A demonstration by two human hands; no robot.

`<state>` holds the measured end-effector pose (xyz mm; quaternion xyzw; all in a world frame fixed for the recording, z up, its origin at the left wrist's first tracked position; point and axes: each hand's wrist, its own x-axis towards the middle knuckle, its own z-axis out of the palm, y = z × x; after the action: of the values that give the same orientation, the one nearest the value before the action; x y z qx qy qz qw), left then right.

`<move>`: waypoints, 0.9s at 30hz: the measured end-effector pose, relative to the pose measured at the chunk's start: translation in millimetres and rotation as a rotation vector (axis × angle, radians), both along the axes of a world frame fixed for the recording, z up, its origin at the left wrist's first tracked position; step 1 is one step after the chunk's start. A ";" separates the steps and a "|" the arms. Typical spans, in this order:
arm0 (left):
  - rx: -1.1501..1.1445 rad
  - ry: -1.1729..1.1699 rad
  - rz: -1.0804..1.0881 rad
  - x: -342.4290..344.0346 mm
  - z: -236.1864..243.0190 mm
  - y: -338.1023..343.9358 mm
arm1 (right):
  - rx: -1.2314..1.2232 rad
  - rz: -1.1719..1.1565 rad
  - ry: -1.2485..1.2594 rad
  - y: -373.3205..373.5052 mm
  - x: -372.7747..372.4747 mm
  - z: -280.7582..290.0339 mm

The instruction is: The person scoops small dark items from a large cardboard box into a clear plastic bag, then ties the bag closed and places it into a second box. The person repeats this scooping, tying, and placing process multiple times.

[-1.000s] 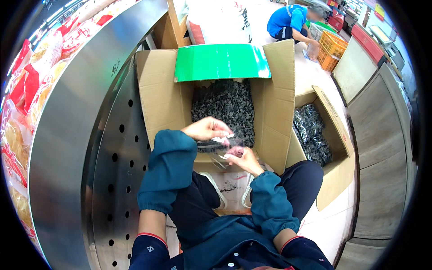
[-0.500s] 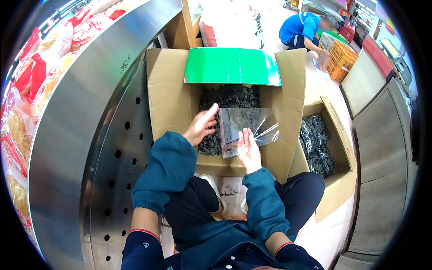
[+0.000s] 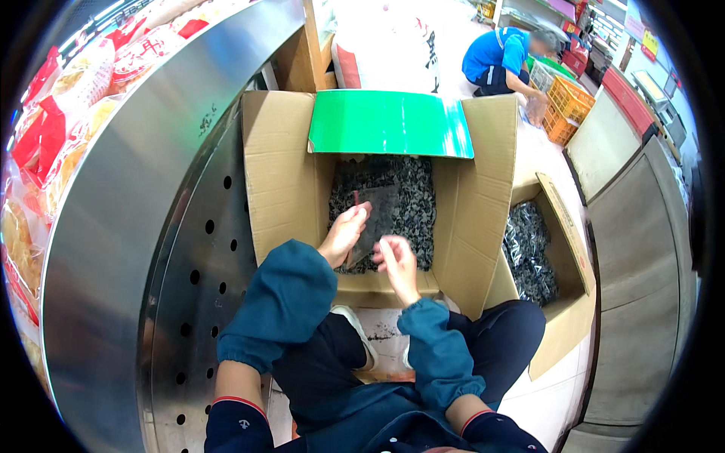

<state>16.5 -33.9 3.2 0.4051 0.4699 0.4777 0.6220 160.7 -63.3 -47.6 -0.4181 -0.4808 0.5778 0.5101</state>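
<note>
My left hand point(image 3: 347, 234) is closed on the edge of a clear plastic bag point(image 3: 384, 208) with a red strip along one side. The bag hangs flat over a deep cardboard box point(image 3: 472, 189). Inside the box lie loose dark dried flakes point(image 3: 415, 226), which look like dried black fungus. Close to the bag's lower right edge is my right hand point(image 3: 399, 264), its fingers curled and slightly blurred. Whether they touch or pinch the film cannot be made out.
A second carton point(image 3: 570, 257) at the right holds shiny clear packs point(image 3: 529, 249) of dark pieces. A steel counter point(image 3: 128, 226) with bagged goods point(image 3: 64, 143) borders the left. A white sack point(image 3: 385, 49) stands behind the box. A person point(image 3: 495, 57) crouches by orange crates point(image 3: 568, 106).
My left hand has moved from an open pose to a grip on the bag. The bag has turned and shifted left. My right hand's fingers, outstretched before, are now curled slightly lower and left.
</note>
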 end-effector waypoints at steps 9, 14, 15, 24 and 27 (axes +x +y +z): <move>0.127 0.044 -0.166 14.0 -45.6 2.2 | 0.465 -0.273 -0.590 35.9 -29.7 -37.8; 0.407 0.695 -0.241 7.9 -40.6 -2.1 | 0.305 -0.237 -0.365 17.6 -17.4 -12.0; 0.568 1.017 -0.283 8.5 -20.0 -2.7 | 0.471 -0.342 -0.542 17.3 -9.5 -3.0; 0.705 0.956 0.201 -0.1 10.9 4.6 | 0.407 -0.380 -0.490 31.1 21.0 1.3; 0.051 0.268 0.209 -8.7 23.4 9.5 | 0.643 -0.538 -0.701 25.6 18.3 18.7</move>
<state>7.8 -24.4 26.6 0.4297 0.5758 0.4934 0.4902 179.1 -37.7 -28.9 -0.5169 -0.6505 0.0764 0.5512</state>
